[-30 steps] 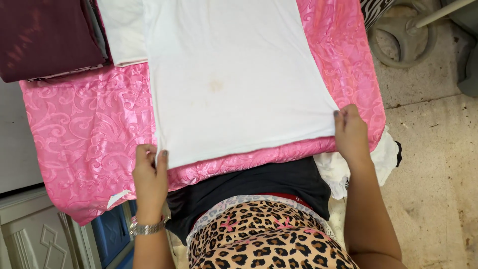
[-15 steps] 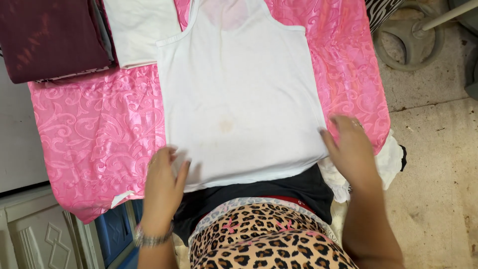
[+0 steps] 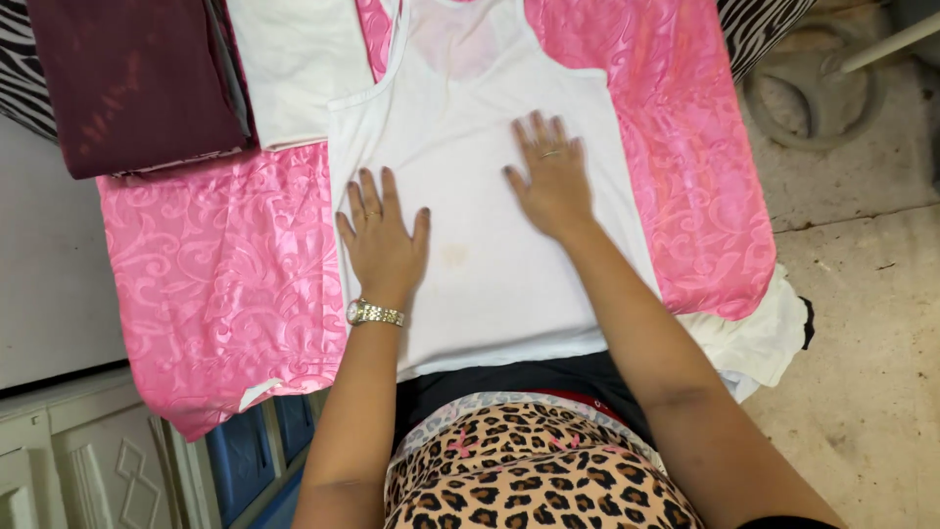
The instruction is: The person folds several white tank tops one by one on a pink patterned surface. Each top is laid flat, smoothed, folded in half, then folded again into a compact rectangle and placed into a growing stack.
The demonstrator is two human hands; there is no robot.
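Surface: a table covered by a glossy pink cloth [image 3: 215, 264] with a raised scroll pattern; the cloth hangs over the near edge and the right side
Main item: a white sleeveless vest [image 3: 470, 167] lying flat, face up, along the middle of the pink cloth, neckline away from the person, hem at the near edge; a faint yellowish stain shows just right of the left hand
Left hand: left hand [image 3: 382, 245] flat, palm down on the left half of the vest, fingers spread and straight, gripping nothing; a ring on one finger and a metal wristwatch [image 3: 374, 313] at the wrist
Right hand: right hand [image 3: 550, 176] flat, palm down on the right half of the vest, further up than the left, fingers together and extended, holding nothing; a ring on one finger
Far left: a folded dark maroon fabric [image 3: 137, 78] on the table's corner, with a folded white garment [image 3: 294, 69] just beside it, touching the vest's shoulder
Right edge: a bunched white cloth [image 3: 759, 338] hanging below the pink cloth
Under the table: a pale panelled cabinet [image 3: 78, 460] and a blue crate [image 3: 245, 451] at the lower left
Floor: bare, stained concrete [image 3: 862, 323] on the right, with the round base of a stand [image 3: 813, 93] at the upper right
Far corners: zebra-striped fabric [image 3: 759, 24] showing behind the table
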